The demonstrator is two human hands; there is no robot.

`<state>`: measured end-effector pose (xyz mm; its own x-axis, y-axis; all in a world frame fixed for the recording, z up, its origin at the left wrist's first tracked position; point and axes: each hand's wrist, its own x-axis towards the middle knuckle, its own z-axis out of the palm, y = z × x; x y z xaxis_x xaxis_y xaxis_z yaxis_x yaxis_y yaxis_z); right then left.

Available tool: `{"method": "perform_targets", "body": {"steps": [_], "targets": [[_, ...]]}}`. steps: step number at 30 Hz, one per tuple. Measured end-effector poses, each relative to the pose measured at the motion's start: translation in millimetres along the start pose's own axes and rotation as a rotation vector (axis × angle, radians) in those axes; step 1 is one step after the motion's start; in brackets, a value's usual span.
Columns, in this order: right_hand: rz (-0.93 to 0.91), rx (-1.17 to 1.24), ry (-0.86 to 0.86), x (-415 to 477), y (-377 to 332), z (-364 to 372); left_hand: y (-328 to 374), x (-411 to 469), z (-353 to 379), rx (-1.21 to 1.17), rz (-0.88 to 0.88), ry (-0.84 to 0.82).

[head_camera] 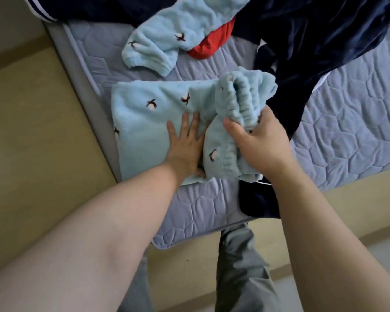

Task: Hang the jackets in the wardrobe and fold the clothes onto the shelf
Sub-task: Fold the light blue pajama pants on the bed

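Crosswise, fleece trousers (pixel 149 122) lie, waistband rightward in right hand (pixel 259 140).

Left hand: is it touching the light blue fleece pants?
Touching. The head view shows the left hand pressed flat, fingers spread, on the light blue fleece pants.
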<state>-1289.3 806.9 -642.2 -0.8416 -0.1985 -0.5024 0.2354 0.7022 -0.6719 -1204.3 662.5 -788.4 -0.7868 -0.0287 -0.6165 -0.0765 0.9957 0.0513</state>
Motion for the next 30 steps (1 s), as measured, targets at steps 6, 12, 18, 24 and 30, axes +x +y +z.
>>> {"method": "perform_targets", "body": {"steps": [6, 12, 18, 24, 30], "targets": [[-0.022, -0.139, -0.034, -10, -49, 30, -73, -40, -38, -0.905, -0.059, 0.53], [-0.034, -0.322, -0.077, -20, -91, 100, -103, -76, -20, -1.125, -0.306, 0.065], [-0.008, -0.361, -0.14, -23, -107, 190, -140, -90, -11, -2.347, -0.508, -0.182], [0.067, -0.072, -0.317, -13, -87, 228, -192, -93, -6, -2.402, -0.358, -0.119], [-0.071, 0.034, -0.013, 4, -60, 198, -172, -75, -12, -1.321, -0.564, 0.155]]}}
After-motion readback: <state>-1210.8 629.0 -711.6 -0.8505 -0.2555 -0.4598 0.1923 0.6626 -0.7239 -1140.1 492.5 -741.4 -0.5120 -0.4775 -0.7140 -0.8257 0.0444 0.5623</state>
